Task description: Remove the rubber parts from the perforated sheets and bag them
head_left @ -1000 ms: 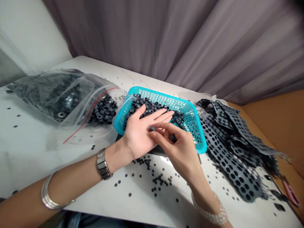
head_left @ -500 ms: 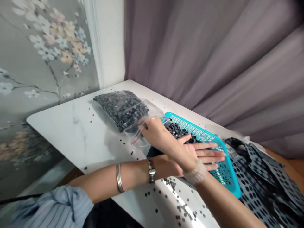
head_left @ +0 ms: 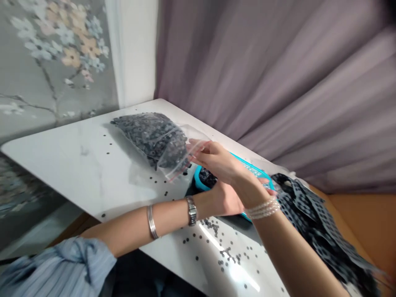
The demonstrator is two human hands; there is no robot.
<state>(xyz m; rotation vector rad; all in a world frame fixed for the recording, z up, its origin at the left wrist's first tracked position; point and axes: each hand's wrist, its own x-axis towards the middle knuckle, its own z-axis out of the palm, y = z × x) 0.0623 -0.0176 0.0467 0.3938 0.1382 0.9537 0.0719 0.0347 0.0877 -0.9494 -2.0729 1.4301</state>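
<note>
My arms are crossed. My right hand [head_left: 218,160], above a pearl bracelet, is at the mouth of a clear zip bag [head_left: 173,154] with a red seal line. Its fingers are stretched and apart, partly seen through the plastic; nothing shows in them. The bag lies on its side, filled with small dark grey ring-like pieces [head_left: 151,132]. My left hand [head_left: 227,200] passes beneath my right wrist, over a blue plastic basket [head_left: 201,185] that holds black pieces. Its fingertips show beyond the wrist, stretched out; its palm and most of the fingers are hidden.
Small dark discs [head_left: 227,251] are scattered over the white table [head_left: 77,173]. Dark sheets punched with round holes [head_left: 309,218] lie at the right, near an orange surface [head_left: 361,218]. A purple-grey curtain [head_left: 262,74] hangs behind the table's far edge.
My right hand has drawn partly back from the bag's mouth, and its fingers show more. My left hand's fingers, earlier spread in plain view over the basket, are now mostly behind my right wrist.
</note>
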